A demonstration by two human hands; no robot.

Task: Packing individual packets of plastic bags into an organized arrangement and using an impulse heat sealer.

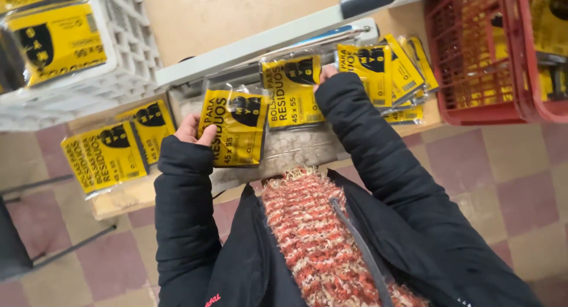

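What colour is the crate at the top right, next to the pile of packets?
Red: the openwork plastic crate shows clearly in the head view, with yellow packets beside it.

A single head-worn camera looked steeply down, close over the person's chest and sleeves, facing the workbench (pixel 127 197) edge, with checkered floor (pixel 503 177) below.

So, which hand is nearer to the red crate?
Right. The right hand holds a yellow packet closer to the red crate; the left hand holds another packet farther away.
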